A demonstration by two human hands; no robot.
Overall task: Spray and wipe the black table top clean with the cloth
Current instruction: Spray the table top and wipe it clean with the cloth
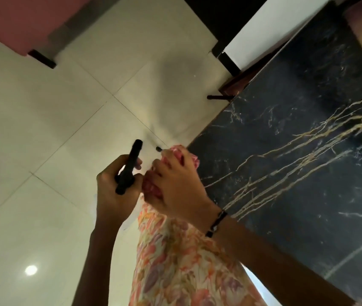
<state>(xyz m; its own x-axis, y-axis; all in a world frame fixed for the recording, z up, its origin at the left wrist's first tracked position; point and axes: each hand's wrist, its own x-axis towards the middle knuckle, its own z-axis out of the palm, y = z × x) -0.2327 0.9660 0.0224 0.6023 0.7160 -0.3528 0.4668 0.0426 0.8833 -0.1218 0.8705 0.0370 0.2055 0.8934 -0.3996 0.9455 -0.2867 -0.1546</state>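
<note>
Both hands grip: left (114,191) holds spray bottle (129,166), right (173,184) bunches pink cloth (184,154) beside black table (308,162).

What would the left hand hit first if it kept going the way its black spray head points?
Nothing close, as far as the view shows. The left hand holds the black spray head aimed up-frame over the white tiled floor, clear of the black table top. Depth is unclear.
</note>
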